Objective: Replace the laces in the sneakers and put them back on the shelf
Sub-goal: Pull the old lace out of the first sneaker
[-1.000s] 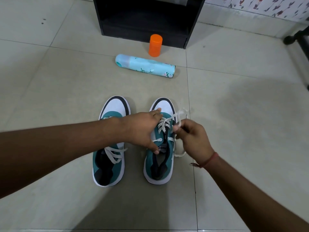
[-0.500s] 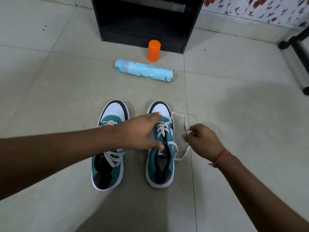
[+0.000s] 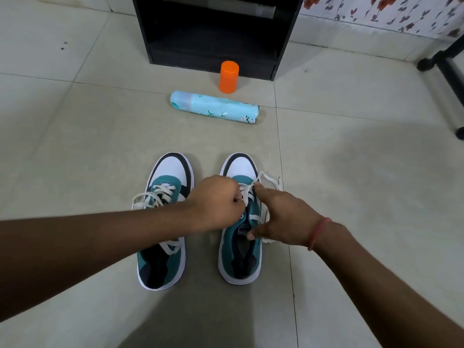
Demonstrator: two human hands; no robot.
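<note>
Two teal, white and black sneakers stand side by side on the tiled floor, toes pointing away from me. The left sneaker (image 3: 167, 197) has white laces threaded loosely. My left hand (image 3: 218, 204) is closed on the white lace (image 3: 247, 194) over the right sneaker (image 3: 239, 259). My right hand (image 3: 281, 217) rests on that shoe's right side, index finger stretched toward the lace crossings and thumb on the tongue label. A loose loop of lace (image 3: 272, 182) lies beyond my right hand. The black shelf (image 3: 216, 31) stands open ahead.
A light blue spray can (image 3: 216, 108) lies on its side between the sneakers and the shelf. An orange capped bottle (image 3: 229, 76) stands upright just before the shelf's base. A black metal stand leg (image 3: 449, 66) is at the far right, near a floral wall.
My right hand moved back from the right of the shoe onto its laced part and spread out. My left hand curled into a grip on the lace crossings.
</note>
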